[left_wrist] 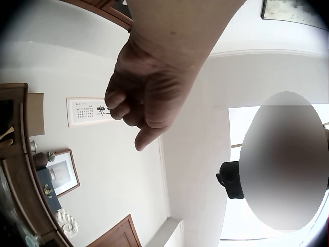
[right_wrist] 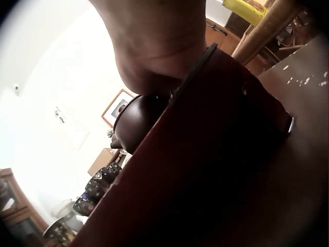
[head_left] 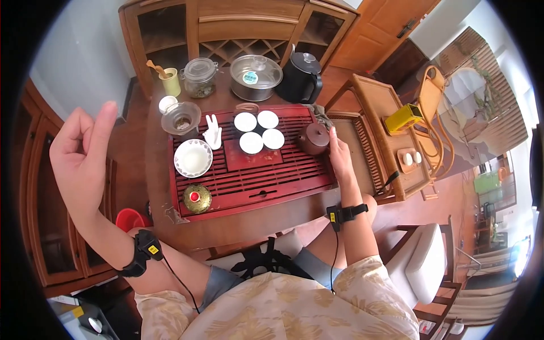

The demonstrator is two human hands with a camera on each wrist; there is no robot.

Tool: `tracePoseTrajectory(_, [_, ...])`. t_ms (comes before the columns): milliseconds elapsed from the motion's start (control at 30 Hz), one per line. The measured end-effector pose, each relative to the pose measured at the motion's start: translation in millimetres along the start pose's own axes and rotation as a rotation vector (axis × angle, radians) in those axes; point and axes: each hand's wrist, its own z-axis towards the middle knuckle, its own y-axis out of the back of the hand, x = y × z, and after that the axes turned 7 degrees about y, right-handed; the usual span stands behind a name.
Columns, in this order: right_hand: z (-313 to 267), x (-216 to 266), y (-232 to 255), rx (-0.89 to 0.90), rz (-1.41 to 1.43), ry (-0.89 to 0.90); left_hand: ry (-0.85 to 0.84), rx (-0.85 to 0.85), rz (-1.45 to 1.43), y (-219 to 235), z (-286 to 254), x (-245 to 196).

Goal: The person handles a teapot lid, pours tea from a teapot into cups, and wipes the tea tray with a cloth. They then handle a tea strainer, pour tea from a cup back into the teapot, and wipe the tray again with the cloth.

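My right hand (head_left: 341, 158) grips the brown clay teapot (head_left: 313, 139) at its right side, over the right end of the slatted red tea tray (head_left: 255, 198). In the right wrist view, the tray's side hides the fingers and the teapot (right_wrist: 136, 123) shows past its edge. My left hand (head_left: 85, 150) is raised at the left, away from the table, holding nothing. Its fingers are curled in and the thumb sticks out, as the left wrist view of the hand (left_wrist: 149, 92) also shows. Several white-topped cups (head_left: 251, 143) stand grouped left of the teapot.
On the tray are a patterned bowl (head_left: 193, 158), a white rabbit-like figurine (head_left: 212, 135) and a round gold-green pot (head_left: 197, 199) with a red knob. Behind stand a strainer (head_left: 181, 118), glass jar (head_left: 200, 77), lidded steel pot (head_left: 256, 79) and black kettle (head_left: 300, 76).
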Motion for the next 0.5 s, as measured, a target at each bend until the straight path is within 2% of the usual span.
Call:
tracePoseTrajectory(67, [0.8,2.8,4.5,-0.013,-0.143,-0.073,0.01,0.0,-0.008,1.2,-1.1,-2.5])
tracePoseTrajectory(133, [-11.1,18.8,-1.0,-0.155,-0.249,0.074,0.033,0.001,-0.032,-1.1,-2.0,-7.5])
tracePoseTrajectory(200, [-15.0,24.9,1.7,-0.17,-0.326,0.113,0.034,-0.015,-0.028,-3.3,-2.5,-9.7])
tracePoseTrajectory(233, [-19.0,29.1,0.2,-0.192,-0.326,0.132,0.033,-0.02,-0.028,-4.1,-2.6,-10.6])
tracePoseTrajectory(267, [-21.4,35.7,2.1,-0.166,-0.31,0.038,0.033,-0.026,-0.025,-4.8,-2.9,-11.9])
tracePoseTrajectory(333, [-21.3,29.8,4.5,-0.156,-0.245,0.071,0.036,-0.016,-0.032,-7.1,-2.9,-15.9])
tracePoseTrajectory(400, [-17.0,14.8,3.5,-0.175,-0.001,0.028,0.038,0.01,-0.073,-9.9,-2.5,-15.1])
tracePoseTrajectory(500, [-9.3,-1.5,4.0,-0.208,0.001,0.11,0.026,0.016,-0.055,-13.3,-1.6,-14.8])
